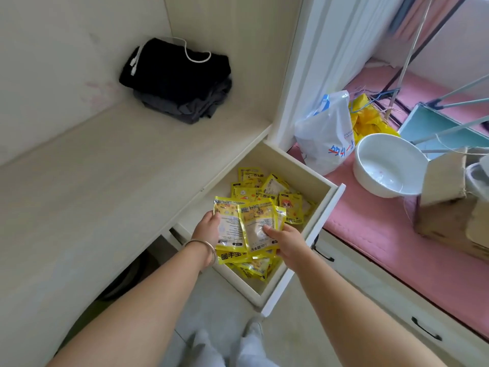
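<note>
**Head view**

1. Drawer: An open drawer [326, 205] projects from beneath a pale desk top [105, 186]. It contains a heap of loose packets [267, 188], all yellow with printed panels. Both hands are positioned over the middle of the drawer.

2. Left hand: The left hand [209, 230] grasps the packet stack [232, 229] at its left edge. The back of the hand faces the camera and the fingers are curled onto that edge. A metal bangle [205, 249] sits on the wrist.

3. Right hand: The right hand [287, 242] pinches the same stack at its lower right. The thumb presses on the printed face of the front packet. The remaining fingers are hidden beneath the stack.

4. Location of the stack: The stack is held slightly fanned, within the outline of the drawer and directly over the loose packets. Its lower edge overlaps the heap. Whether it rests on the heap or is lifted clear cannot be determined.

5. Surroundings:
   - Folded dark clothes [174, 78] lie in the rear corner of the desk top, with a white cord [197, 55] on top of them.
   - To the right of the drawer is a pink mat [370, 234].
   - On the mat stand a white plastic bag [328, 133] and, just beside it, a white bowl [386, 165].
   - A crumpled yellow bag [367, 120] lies behind these two.
   - A cardboard box [447, 200] stands at the right edge, touching the bowl.
</note>
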